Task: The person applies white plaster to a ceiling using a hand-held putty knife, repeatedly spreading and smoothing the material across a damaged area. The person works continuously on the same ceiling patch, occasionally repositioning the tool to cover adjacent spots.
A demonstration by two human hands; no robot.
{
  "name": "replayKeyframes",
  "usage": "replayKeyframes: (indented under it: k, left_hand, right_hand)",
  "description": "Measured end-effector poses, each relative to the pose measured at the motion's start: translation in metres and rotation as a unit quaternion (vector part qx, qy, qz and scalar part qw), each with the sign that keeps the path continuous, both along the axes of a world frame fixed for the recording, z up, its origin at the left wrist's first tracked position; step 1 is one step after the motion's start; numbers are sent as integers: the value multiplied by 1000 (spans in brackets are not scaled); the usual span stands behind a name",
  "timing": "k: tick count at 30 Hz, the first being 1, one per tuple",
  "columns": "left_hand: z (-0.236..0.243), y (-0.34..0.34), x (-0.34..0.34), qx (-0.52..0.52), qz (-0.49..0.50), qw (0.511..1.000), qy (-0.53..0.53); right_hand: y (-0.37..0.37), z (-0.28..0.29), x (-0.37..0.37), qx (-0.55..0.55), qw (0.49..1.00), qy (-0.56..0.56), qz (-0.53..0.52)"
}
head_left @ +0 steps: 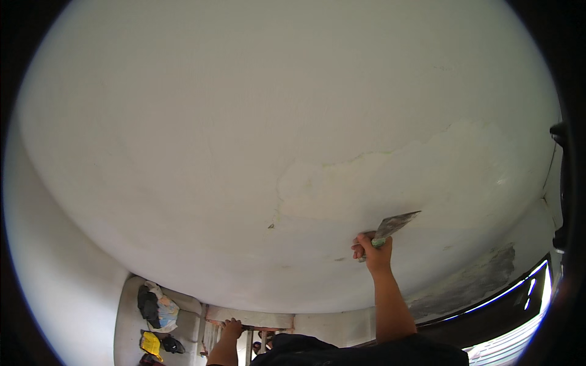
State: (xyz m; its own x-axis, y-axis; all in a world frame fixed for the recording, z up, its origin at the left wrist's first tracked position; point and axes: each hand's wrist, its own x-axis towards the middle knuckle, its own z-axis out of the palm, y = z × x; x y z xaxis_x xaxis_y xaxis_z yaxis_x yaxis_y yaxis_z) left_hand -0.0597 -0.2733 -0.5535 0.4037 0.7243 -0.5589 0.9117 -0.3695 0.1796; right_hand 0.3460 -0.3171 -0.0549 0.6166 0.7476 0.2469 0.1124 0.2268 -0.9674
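"What's biggest?"

"The pale plastered surface (183,122), then its lighter patch (439,171) with a jagged, faintly greenish upper edge, then a rough grey area (470,277) at lower right, then a pale, reddish-edged beam (265,319) low down."

"And the scraper (397,224)?"

"Near that patch's lower side, blade slanting up and right (whether it touches, I can't tell)."

"Each grip?"

"The right grip (372,246) is clamped on the scraper's handle; the left grip (231,329), smallest, is near the beam, and I can't tell whether it's closed on anything."

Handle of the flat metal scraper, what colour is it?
Green where the scraper's handle shows, best in the head view.
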Motion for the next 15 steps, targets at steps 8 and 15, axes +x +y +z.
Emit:
replayKeyframes:
  k: [8, 15]
  left_hand:
    - [-11, 0, -7, 18, -7, 1000, -9]
    - [-3, -7, -10, 22, -18, 999, -15]
  right_hand:
    - [-1, 2, -3, 3, 1000, -25, 0]
    - [1, 4, -7, 10, 999, -31, 0]
